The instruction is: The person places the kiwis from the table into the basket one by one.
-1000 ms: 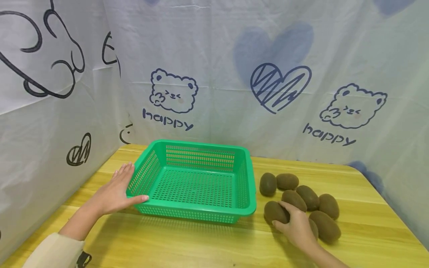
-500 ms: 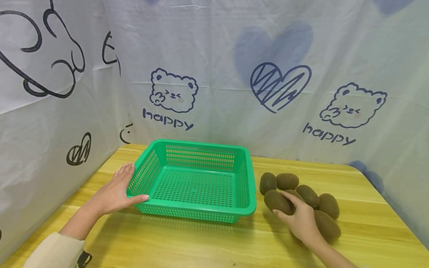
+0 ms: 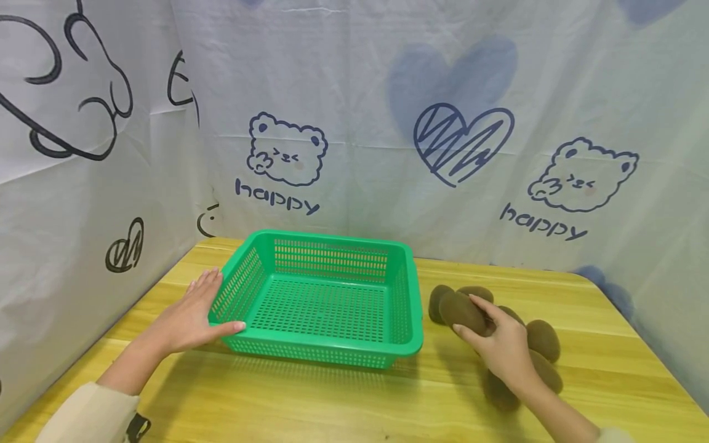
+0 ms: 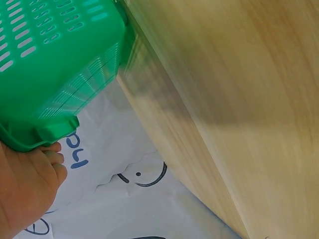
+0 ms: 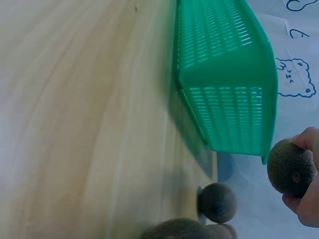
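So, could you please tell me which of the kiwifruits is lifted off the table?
The kiwifruit gripped in the right hand: it alone is held in the air, while the other kiwifruits rest on the wooden table.

Above the open-topped, rectangular green plastic basket with slotted walls [image 3: 327, 342], a hand could pass down over the right, back or front rim; the left hand [image 3: 191, 317] blocks the front left corner. Before the basket, the bare yellow wood-grain table [image 3: 310, 406] offers broad passage. To its right, only a narrow strip separates it from the crowded brown oval kiwis [image 3: 544, 340], with the right hand [image 3: 501, 347] over them. Behind the basket, a white patterned cloth [image 3: 360, 203] stands as a wall.
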{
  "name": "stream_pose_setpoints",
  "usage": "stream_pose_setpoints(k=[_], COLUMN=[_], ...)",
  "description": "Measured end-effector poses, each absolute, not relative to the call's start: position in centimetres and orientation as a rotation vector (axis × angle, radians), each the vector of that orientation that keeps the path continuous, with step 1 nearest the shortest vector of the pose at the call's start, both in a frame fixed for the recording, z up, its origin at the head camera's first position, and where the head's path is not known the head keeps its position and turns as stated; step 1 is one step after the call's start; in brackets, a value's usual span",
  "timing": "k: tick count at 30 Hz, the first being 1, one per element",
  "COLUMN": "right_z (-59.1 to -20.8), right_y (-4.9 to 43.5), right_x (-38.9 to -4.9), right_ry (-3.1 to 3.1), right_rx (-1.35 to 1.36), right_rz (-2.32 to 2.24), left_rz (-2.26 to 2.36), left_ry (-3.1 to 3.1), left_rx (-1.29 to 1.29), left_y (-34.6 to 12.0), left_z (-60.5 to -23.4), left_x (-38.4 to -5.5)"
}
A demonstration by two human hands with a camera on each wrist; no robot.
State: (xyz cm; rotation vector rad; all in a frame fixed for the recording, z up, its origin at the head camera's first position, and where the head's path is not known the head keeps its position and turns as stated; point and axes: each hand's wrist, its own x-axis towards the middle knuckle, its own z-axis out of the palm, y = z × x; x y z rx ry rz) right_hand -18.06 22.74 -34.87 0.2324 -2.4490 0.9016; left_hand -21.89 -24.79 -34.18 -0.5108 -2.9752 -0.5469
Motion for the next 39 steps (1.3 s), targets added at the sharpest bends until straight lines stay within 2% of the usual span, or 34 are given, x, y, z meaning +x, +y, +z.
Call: stream_pose_setpoints(k=[6, 19, 39], right_z=[-33.6, -31.8, -31.8], right_y=[21.9, 19.2, 12.9], right_x=[-18.3, -19.1, -22.2], right_ry=[-2.485, -2.471, -2.527], right_rx=[0.244, 0.396, 0.637], right_rz=[0.865, 1.091, 1.409], left_rz=[-0.536, -0.537, -0.565], left_ry=[-2.979, -2.958, -2.959], left_rx=[-0.503, -0.527, -0.529], left_y=[-24.7, -24.8, -24.8], left_z=[-34.2, -34.1, -34.4], left_x=[-21.9, -21.8, -21.9])
